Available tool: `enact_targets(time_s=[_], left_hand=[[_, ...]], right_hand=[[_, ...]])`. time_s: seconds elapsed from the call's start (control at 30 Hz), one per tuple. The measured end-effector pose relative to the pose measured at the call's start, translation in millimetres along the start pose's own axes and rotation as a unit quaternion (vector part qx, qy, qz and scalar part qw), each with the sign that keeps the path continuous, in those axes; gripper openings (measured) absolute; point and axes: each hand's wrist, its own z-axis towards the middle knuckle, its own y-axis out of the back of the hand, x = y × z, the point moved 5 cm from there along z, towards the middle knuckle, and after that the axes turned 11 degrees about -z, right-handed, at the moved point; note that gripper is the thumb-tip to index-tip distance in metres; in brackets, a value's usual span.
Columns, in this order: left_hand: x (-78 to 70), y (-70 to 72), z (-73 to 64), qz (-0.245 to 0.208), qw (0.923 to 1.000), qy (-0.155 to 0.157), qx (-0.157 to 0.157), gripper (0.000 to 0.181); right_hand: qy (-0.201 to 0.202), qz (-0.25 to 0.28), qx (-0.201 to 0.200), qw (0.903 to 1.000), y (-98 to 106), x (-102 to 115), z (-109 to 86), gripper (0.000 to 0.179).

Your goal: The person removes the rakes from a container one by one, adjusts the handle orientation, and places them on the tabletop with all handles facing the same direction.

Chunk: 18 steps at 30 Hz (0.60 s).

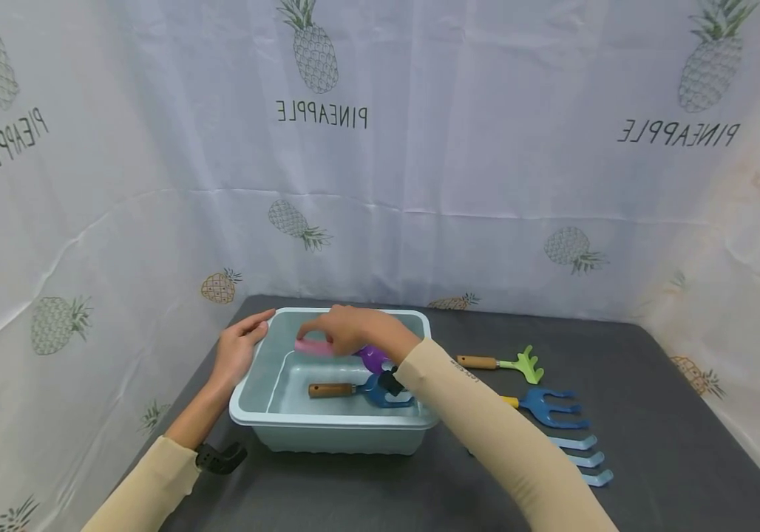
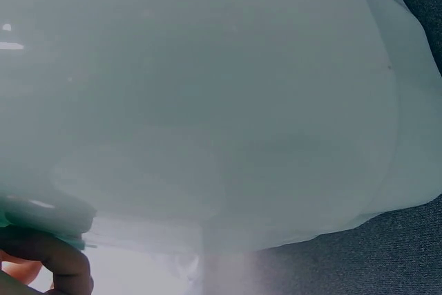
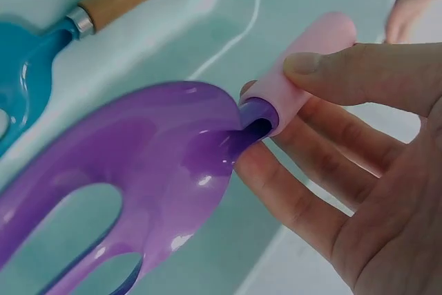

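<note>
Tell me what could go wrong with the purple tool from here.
The right hand holds the purple tool by its pink handle, so the broad head might tip or twist. That head could also knock the blue tool lying in the bin. The left hand is at the bin's rim; a tug might shift it.

Wears beige sleeves (image 1: 506, 447), with small dark lettering (image 1: 464, 370) near the right cuff (image 1: 416, 363), plus a black left wristband (image 1: 220, 459) and black right wrist piece (image 1: 389, 382).
</note>
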Motion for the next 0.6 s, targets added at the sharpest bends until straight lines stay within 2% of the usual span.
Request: enact_targets(time_s=[0.2, 0.43, 0.6], left_hand=[[0.3, 2.2, 8.6, -0.001, 1.0, -0.002, 0.009, 0.042], [1.2, 4.1, 17.9, -0.009, 0.9998, 0.004, 0.016, 0.042], [2.9, 4.8, 25.1, -0.016, 0.9996, 0.013, 0.021, 0.042]], right_hand=[[0.008, 0.008, 0.005, 0.9999, 18.0, 0.9, -6.9, 0.064], [0.026, -0.023, -0.003, 0.9994, 41.5, 8.3, -14.8, 0.063], [0.017, -0.036, -0.01, 0.9992, 57.4, 8.3, -22.0, 0.065]])
